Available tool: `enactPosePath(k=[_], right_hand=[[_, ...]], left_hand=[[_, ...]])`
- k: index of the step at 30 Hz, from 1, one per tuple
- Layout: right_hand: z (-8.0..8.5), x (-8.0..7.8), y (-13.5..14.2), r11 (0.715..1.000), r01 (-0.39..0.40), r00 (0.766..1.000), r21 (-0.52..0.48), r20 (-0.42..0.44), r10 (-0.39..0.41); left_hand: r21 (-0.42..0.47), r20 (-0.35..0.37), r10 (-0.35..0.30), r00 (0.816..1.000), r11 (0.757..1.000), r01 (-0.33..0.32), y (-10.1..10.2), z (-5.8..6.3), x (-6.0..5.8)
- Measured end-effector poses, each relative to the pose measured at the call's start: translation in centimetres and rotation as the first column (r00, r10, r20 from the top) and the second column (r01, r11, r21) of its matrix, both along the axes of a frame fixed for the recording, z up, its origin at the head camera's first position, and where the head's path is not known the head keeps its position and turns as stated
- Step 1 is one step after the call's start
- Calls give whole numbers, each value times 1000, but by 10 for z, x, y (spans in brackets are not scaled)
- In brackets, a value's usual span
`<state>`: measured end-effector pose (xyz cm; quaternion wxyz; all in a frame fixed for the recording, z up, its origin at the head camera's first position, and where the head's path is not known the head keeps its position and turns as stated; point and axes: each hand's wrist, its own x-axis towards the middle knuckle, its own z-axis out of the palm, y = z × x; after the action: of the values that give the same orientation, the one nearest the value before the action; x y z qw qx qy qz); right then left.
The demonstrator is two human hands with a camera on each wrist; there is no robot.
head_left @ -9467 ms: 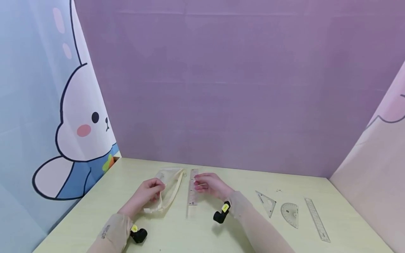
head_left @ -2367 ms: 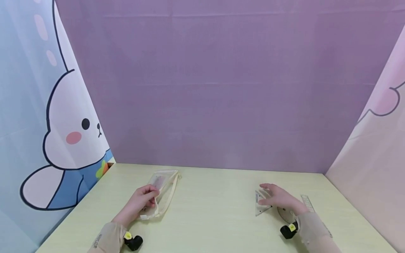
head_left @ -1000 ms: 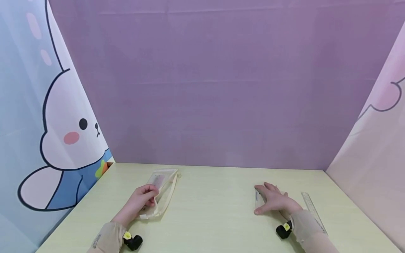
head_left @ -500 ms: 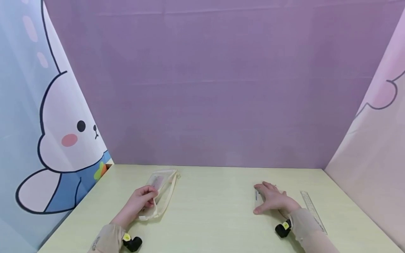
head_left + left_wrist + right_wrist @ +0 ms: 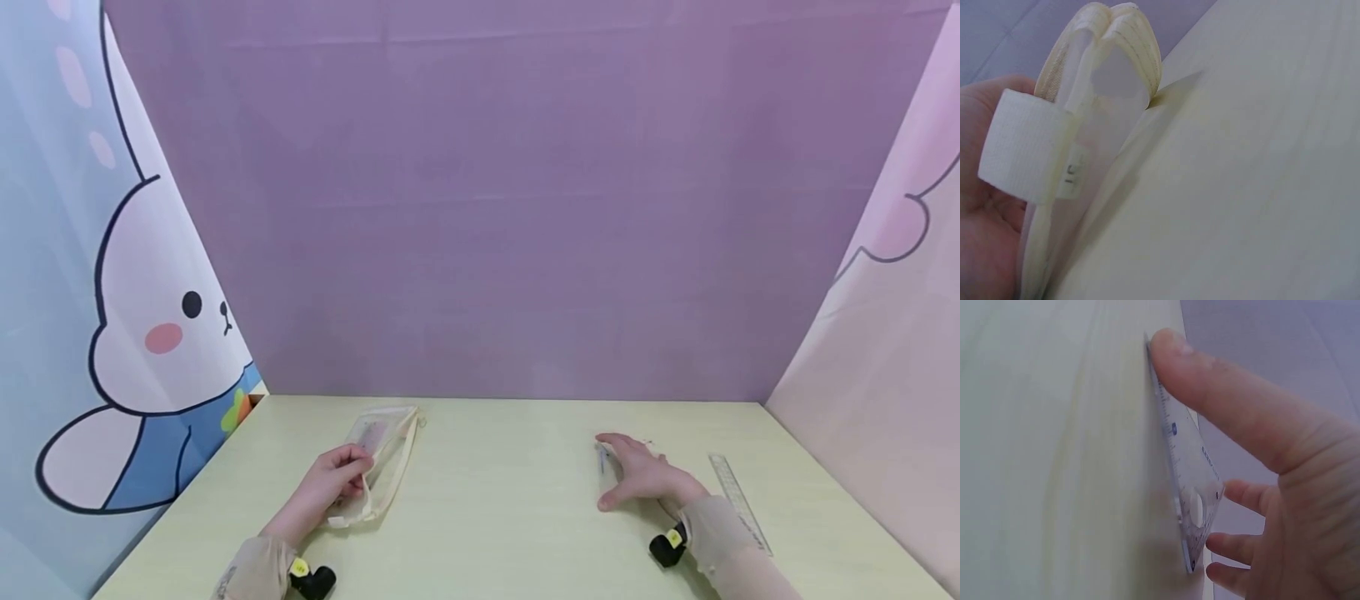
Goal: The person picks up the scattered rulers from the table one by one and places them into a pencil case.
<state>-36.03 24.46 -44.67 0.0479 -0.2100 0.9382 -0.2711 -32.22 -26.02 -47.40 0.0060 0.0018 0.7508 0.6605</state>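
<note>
My left hand (image 5: pixel 339 482) pinches the near side of a cream see-through mesh pouch (image 5: pixel 396 468), holding its mouth apart. In the left wrist view, the pouch's zip edge (image 5: pixel 1129 37) and a white fabric tab (image 5: pixel 1022 147) show beside the palm. A pinkish ruler (image 5: pixel 371 435) shows through the mesh. On the right, my right hand (image 5: pixel 641 471) grips a clear set square (image 5: pixel 606 468) across its width. In the right wrist view the set square (image 5: pixel 1188 450) stands tilted on the table, thumb at one corner, fingers at its other edge. The protractor is mostly hidden under this hand.
A clear ruler (image 5: pixel 738 504) lies slanted to the right of my right hand. The pale table (image 5: pixel 495 500) meets a purple backdrop (image 5: pixel 480 208) at the back, with printed curtains (image 5: pixel 172 350) at the sides.
The pinkish ruler has gone from beside the pouch into it. My right hand has moved right and taken hold of the set square, its left edge now slightly raised. My left hand keeps its grip.
</note>
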Motion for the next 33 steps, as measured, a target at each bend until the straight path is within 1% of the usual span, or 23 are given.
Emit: enactPosePath(k=[7, 12, 19, 24, 27, 33], right_hand=[[4, 1, -4, 1000, -22, 1000, -13, -14, 22], [5, 0, -7, 999, -13, 1000, -34, -24, 12], [5, -4, -8, 997, -35, 998, -72, -47, 31], [5, -4, -9, 998, -43, 997, -51, -69, 39], [4, -5, -10, 999, -32, 996, -33, -85, 29], [1, -7, -10, 999, -42, 991, -4, -127, 42]], left_hand=[[-6, -1, 3, 1000, 1000, -3, 0, -1, -1], [-5, -1, -3, 1000, 1000, 3, 0, -1, 0], [-28, 9, 28, 1000, 999, -28, 1, 0, -1], [-29, 11, 33, 999, 999, -33, 2, 0, 0], [-32, 12, 33, 999, 999, -32, 2, 1, 0], [-31, 15, 20, 1000, 999, -19, 1, 1, 0]])
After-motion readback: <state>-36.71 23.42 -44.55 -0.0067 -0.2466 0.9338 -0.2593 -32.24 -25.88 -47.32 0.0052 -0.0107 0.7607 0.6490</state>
